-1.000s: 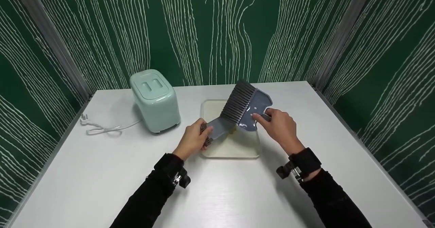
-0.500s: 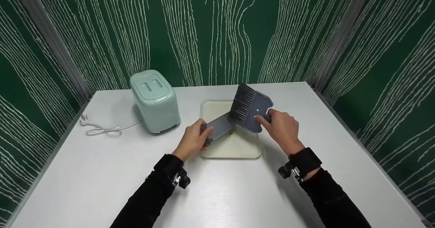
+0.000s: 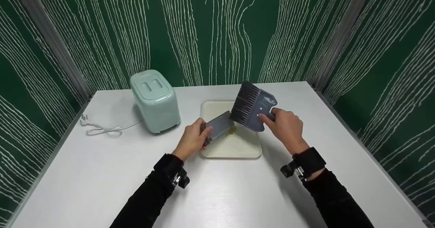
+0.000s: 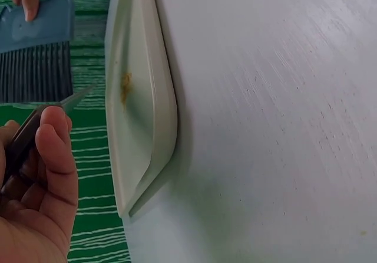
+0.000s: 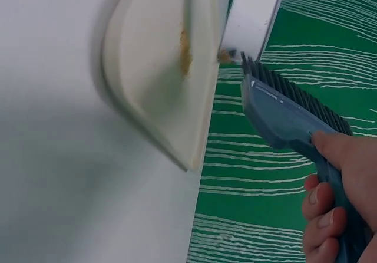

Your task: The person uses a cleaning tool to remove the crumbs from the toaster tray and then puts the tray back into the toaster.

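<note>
My right hand (image 3: 285,129) grips a blue-grey hand brush (image 3: 255,110) by its handle, thumb on the body, dark bristles facing left. My left hand (image 3: 193,138) holds the near end of a flat grey crumb tray (image 3: 219,126), tilted with its far end over a cream tray (image 3: 234,152). In the right wrist view, bristle tips stand close to the far end of the crumb tray (image 5: 253,15), where a small brown clump (image 5: 225,55) clings. Yellow-brown crumbs (image 4: 126,88) lie in the cream tray.
A mint-green toaster (image 3: 158,102) stands at the back left of the white table (image 3: 217,197). Its white cord and plug (image 3: 102,129) lie to its left. Green walls with white streaks (image 3: 224,34) enclose the back and sides.
The brush swings off the crumb tray's surface and moves right, to just past its far end. More crumbs show below. My left hand stays nearly still.
</note>
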